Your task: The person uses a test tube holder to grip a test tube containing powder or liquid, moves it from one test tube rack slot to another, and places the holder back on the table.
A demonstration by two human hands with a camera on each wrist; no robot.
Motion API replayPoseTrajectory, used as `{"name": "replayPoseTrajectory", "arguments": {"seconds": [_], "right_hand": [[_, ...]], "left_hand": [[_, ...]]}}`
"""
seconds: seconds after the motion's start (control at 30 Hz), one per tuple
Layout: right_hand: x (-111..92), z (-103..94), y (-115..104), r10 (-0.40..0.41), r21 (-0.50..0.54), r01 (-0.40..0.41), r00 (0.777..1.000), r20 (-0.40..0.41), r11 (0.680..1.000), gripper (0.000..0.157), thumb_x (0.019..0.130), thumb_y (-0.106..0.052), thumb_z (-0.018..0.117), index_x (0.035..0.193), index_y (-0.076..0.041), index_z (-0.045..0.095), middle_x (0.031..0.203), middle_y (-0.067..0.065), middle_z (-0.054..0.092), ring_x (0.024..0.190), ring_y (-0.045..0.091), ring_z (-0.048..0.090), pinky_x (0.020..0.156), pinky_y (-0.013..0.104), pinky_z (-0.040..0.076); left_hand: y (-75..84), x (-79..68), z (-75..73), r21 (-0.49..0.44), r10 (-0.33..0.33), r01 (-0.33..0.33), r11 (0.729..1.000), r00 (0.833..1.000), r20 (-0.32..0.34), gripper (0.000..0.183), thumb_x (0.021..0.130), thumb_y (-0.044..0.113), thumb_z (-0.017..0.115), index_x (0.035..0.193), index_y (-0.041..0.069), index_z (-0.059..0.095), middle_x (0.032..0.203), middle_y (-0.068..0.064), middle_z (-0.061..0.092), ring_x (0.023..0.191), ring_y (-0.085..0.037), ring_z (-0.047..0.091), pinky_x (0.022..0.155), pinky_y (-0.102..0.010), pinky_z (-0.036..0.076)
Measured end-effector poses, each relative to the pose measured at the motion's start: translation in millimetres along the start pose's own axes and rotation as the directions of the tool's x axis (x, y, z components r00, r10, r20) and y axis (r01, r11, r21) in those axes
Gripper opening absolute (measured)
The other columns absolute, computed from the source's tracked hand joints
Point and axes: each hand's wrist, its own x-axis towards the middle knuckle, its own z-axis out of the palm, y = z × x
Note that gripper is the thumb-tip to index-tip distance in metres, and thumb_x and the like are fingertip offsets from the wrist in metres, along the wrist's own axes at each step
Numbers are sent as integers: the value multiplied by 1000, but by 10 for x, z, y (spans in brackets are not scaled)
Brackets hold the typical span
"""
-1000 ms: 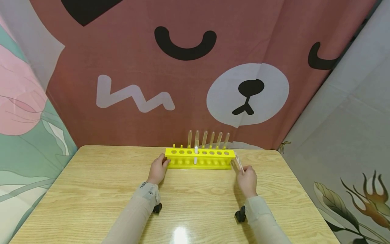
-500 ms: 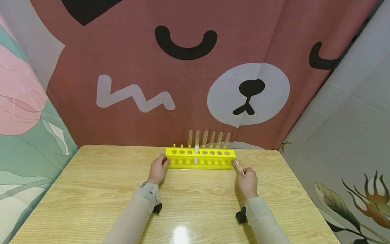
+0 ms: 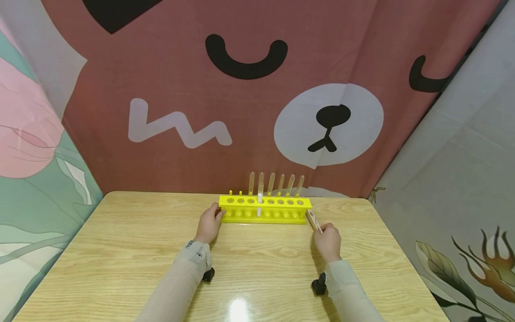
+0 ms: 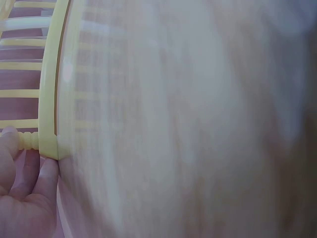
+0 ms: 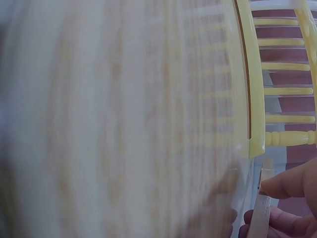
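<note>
A yellow test tube rack (image 3: 265, 221) stands near the far edge of the table. One tube with white content (image 3: 259, 212) sits upright in a hole of its front row. Several clear test tubes (image 3: 271, 182) are upside down on the pegs behind. My left hand (image 3: 208, 224) grips the rack's left end, thumb and fingers about the ribbed end post (image 4: 28, 141). Just off the right end, my right hand (image 3: 327, 241) pinches a wooden test tube clamp (image 5: 260, 213), its far end close to the rack's side. Whether clamp and rack touch I cannot tell.
The wooden table (image 3: 257, 264) reaches back to a hanging cloth (image 3: 181, 170) with a bear print, close behind the rack. A patterned grey cloth (image 3: 442, 188) hangs along the right side. Two bare pegs (image 3: 235, 192) stand at the rack's back left.
The clamp in my right hand has tilted, its far end dropping lower beside the rack's right end. Its prongs look closer together now. My left hand and the rack hold still.
</note>
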Motion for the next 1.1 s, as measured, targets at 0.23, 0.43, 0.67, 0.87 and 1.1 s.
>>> {"name": "replayPoseTrajectory", "arguments": {"seconds": [0.23, 0.43, 0.67, 0.87, 1.1], "right_hand": [[6, -5, 1, 19, -13, -19, 999, 28, 1000, 17, 91, -4, 56, 98, 11, 60, 83, 23, 59, 71, 35, 57, 59, 40, 47], [2, -22, -3, 9, -23, -8, 999, 31, 1000, 17, 91, -5, 56, 97, 10, 59, 82, 22, 58, 72, 35, 57, 60, 42, 47], [0, -13, 12, 11, -41, -9, 999, 35, 999, 16, 89, -4, 58, 95, 10, 60, 80, 21, 58, 71, 36, 57, 63, 46, 48], [7, 5, 21, 4, -68, -1, 999, 41, 998, 18, 88, -4, 60, 96, 12, 61, 82, 24, 59, 76, 40, 59, 70, 54, 50], [5, 4, 21, 25, -61, -20, 997, 69, 998, 20, 88, -5, 58, 98, 12, 60, 84, 24, 59, 75, 39, 58, 70, 53, 50]], "left_hand": [[34, -7, -8, 1, -15, 15, 1000, 1000, 3, 12, 105, 16, 57, 110, 5, 59, 100, -14, 66, 89, -29, 59, 83, -46, 52], [57, -17, -17, 8, 0, 0, 1000, 1000, -1, 12, 105, 15, 57, 109, 4, 58, 96, -13, 65, 86, -28, 58, 80, -46, 51], [37, -21, -11, 1, -24, 24, 1000, 1000, 11, 15, 105, 17, 57, 113, 4, 59, 101, -14, 66, 92, -29, 59, 85, -47, 52], [40, -25, -19, 9, -13, 13, 1000, 1000, 5, 15, 106, 17, 56, 112, 4, 59, 100, -14, 66, 90, -30, 59, 84, -47, 52], [24, -21, -14, 16, 4, -4, 1000, 1000, 2, 12, 105, 15, 57, 109, 4, 59, 96, -13, 65, 87, -28, 58, 80, -46, 51]]}}
